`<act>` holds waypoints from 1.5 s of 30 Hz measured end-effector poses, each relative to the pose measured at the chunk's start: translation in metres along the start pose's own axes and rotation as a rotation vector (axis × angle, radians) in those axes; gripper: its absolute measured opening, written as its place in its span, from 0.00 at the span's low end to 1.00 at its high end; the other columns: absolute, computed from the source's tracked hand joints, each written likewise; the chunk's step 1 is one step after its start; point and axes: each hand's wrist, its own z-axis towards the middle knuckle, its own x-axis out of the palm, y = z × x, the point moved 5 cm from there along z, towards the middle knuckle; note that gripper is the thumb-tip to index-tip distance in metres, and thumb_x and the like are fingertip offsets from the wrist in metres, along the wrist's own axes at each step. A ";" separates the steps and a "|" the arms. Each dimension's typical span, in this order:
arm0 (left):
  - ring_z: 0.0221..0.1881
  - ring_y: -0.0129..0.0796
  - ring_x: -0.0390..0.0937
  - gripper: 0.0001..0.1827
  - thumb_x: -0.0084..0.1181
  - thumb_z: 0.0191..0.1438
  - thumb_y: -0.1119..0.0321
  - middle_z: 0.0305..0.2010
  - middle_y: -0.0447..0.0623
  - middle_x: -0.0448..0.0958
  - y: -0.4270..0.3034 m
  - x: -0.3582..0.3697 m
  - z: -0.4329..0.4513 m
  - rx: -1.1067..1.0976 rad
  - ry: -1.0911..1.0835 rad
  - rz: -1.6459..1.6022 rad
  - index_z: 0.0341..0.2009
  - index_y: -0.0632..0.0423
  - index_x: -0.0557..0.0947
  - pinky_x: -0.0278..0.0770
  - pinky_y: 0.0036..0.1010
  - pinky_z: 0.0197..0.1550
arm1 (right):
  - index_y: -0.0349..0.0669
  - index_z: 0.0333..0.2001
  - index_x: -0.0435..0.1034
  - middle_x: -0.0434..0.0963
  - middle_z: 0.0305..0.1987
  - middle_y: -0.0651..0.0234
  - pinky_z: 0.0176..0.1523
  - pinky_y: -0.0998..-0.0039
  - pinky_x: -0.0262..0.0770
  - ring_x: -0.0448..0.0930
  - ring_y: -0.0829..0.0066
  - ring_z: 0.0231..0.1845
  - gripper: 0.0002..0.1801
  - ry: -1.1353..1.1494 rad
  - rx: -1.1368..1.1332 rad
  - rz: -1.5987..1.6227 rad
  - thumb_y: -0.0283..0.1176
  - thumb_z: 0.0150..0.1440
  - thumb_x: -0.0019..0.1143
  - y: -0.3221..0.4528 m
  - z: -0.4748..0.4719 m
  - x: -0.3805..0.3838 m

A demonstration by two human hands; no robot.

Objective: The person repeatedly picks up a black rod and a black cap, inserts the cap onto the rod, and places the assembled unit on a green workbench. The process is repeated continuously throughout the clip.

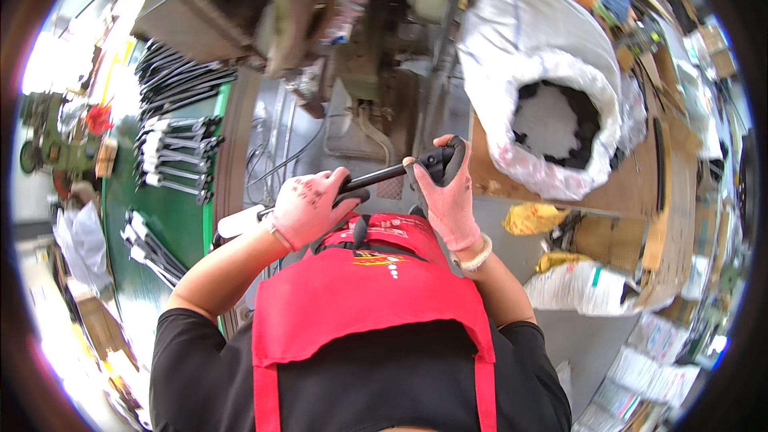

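Note:
My left hand (315, 201), in a pink glove with dark palm and fingers, is closed around a black rod-like part (378, 176). Around the part's thicker black end curl the thumb and fingers of my right hand (445, 192), gloved the same way. The part lies slantwise above my red apron, its right end higher in the picture. A white cylindrical piece (240, 221) shows beyond my left wrist; whether it belongs to the same part I cannot tell.
At the left, a green-topped table (123, 204) carries several black rods (180, 81) and several white-and-black parts (177, 159). A machine (240, 9) stands ahead. To the right, a large white sack (498, 30) lies open on a brown board (630, 192), near yellow bags (534, 219).

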 end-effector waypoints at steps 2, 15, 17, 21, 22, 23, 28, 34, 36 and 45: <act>0.31 0.52 0.79 0.18 0.57 0.57 0.52 0.28 0.54 0.77 0.028 -0.004 0.000 -0.050 -0.042 0.035 0.36 0.53 0.72 0.75 0.42 0.33 | 0.40 0.53 0.56 0.78 0.31 0.66 0.39 0.73 0.74 0.76 0.77 0.30 0.25 0.119 -0.071 -0.162 0.25 0.57 0.62 -0.014 0.024 0.026; 0.27 0.46 0.78 0.17 0.60 0.55 0.51 0.28 0.50 0.77 0.202 -0.062 -0.013 -0.260 -0.378 0.410 0.35 0.51 0.73 0.75 0.37 0.29 | 0.34 0.49 0.63 0.78 0.37 0.51 0.41 0.58 0.73 0.78 0.48 0.37 0.24 0.256 -0.739 -0.769 0.38 0.58 0.63 -0.062 0.124 0.201; 0.27 0.46 0.78 0.17 0.60 0.55 0.52 0.29 0.50 0.77 0.210 -0.063 -0.008 -0.217 -0.383 0.427 0.35 0.51 0.73 0.75 0.37 0.29 | 0.33 0.48 0.64 0.78 0.35 0.50 0.40 0.58 0.73 0.78 0.47 0.37 0.23 0.216 -0.794 -0.831 0.39 0.59 0.62 -0.074 0.129 0.202; 0.28 0.46 0.79 0.17 0.60 0.55 0.52 0.30 0.50 0.77 0.224 -0.057 -0.001 -0.194 -0.320 0.393 0.37 0.51 0.73 0.75 0.38 0.29 | 0.34 0.41 0.66 0.78 0.30 0.55 0.36 0.58 0.73 0.79 0.51 0.32 0.24 0.180 -0.826 -0.981 0.47 0.58 0.59 -0.070 0.124 0.206; 0.28 0.49 0.79 0.17 0.59 0.56 0.53 0.29 0.51 0.78 0.228 -0.054 0.000 -0.184 -0.305 0.339 0.37 0.52 0.73 0.75 0.40 0.29 | 0.36 0.34 0.68 0.78 0.25 0.59 0.34 0.60 0.73 0.79 0.54 0.29 0.25 0.135 -0.875 -1.023 0.51 0.58 0.57 -0.065 0.124 0.206; 0.28 0.50 0.78 0.17 0.59 0.56 0.53 0.28 0.52 0.78 0.231 -0.049 -0.001 -0.191 -0.283 0.302 0.37 0.52 0.72 0.75 0.41 0.30 | 0.36 0.30 0.69 0.78 0.24 0.60 0.32 0.60 0.72 0.80 0.56 0.27 0.28 0.117 -0.895 -1.067 0.55 0.59 0.53 -0.067 0.125 0.206; 0.28 0.52 0.78 0.17 0.57 0.58 0.53 0.26 0.54 0.78 0.230 -0.053 -0.004 -0.215 -0.236 0.272 0.37 0.53 0.71 0.74 0.43 0.31 | 0.34 0.27 0.72 0.80 0.24 0.53 0.36 0.59 0.76 0.82 0.53 0.29 0.37 0.223 -0.664 -1.110 0.62 0.60 0.42 -0.059 0.128 0.211; 0.31 0.50 0.79 0.18 0.61 0.54 0.54 0.31 0.52 0.78 0.228 -0.061 0.000 -0.143 -0.360 0.431 0.39 0.52 0.73 0.76 0.40 0.31 | 0.35 0.35 0.66 0.78 0.25 0.57 0.34 0.59 0.74 0.80 0.55 0.29 0.27 0.203 -0.707 -0.993 0.52 0.57 0.59 -0.080 0.129 0.210; 0.32 0.56 0.79 0.14 0.58 0.57 0.60 0.31 0.58 0.79 0.231 -0.053 -0.003 -0.223 -0.265 0.304 0.40 0.55 0.73 0.75 0.45 0.34 | 0.34 0.34 0.69 0.78 0.24 0.55 0.38 0.59 0.75 0.81 0.55 0.32 0.29 0.281 -0.593 -1.076 0.56 0.58 0.54 -0.069 0.129 0.213; 0.36 0.63 0.75 0.11 0.45 0.63 0.67 0.31 0.65 0.77 0.222 -0.051 0.004 -0.078 -0.026 0.045 0.37 0.61 0.77 0.73 0.46 0.38 | 0.55 0.53 0.73 0.80 0.49 0.54 0.60 0.57 0.70 0.76 0.51 0.57 0.24 0.631 -0.444 -1.282 0.53 0.66 0.33 -0.073 0.151 0.216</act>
